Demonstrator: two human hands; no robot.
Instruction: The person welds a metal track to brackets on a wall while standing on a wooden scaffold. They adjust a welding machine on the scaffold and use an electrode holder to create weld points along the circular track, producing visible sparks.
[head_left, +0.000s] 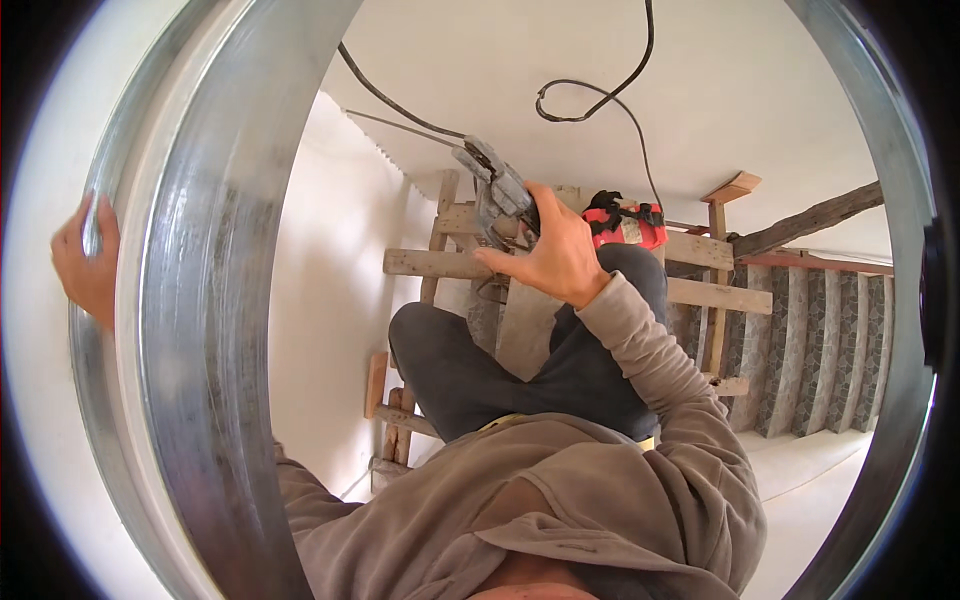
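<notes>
At the far left, my left hand (85,260) is closed over the edge of a shiny galvanized metal channel (215,280), its fingertips curled into the groove. My right hand (560,248), in front of me above my knees, grips a grey clamp-like tool (497,185) with its jaws pointing up and left. My palm and fingers partly cover that tool, so its exact kind is hard to make out. Just beyond my right wrist, near my right knee, lies a red and black object (628,222), apparently a corded power tool.
Wooden scaffold boards (440,263) lie around my legs. A black cable (640,75) loops down over the pale surface ahead. Another metal channel (900,130) curves along the right rim. Stone-patterned stairs (800,340) descend at the right, beside a rough wooden beam (815,218). A white wall (330,290) stands left.
</notes>
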